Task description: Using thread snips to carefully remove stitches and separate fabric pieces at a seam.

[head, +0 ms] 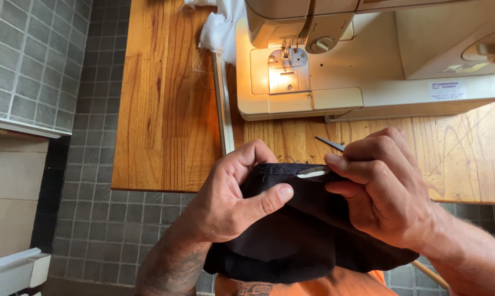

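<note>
fabric (302, 235) before sewing machine (368, 71), machine on table (165, 109)

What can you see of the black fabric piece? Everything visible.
The black fabric is a dark, matte woven cloth, folded and bunched, hanging off the table edge toward the lap. The left hand pinches its stitched upper edge; the right hand holds a small metal tool against that seam. Loose thread ends show along it.

I am in a sewing spot in a home. A cream sewing machine (368, 60) with its little lamp on sits on my wooden bench (165, 109). Below is a floor of small grey tiles (99, 219). White cloth (220, 24) lies by the machine.
</note>
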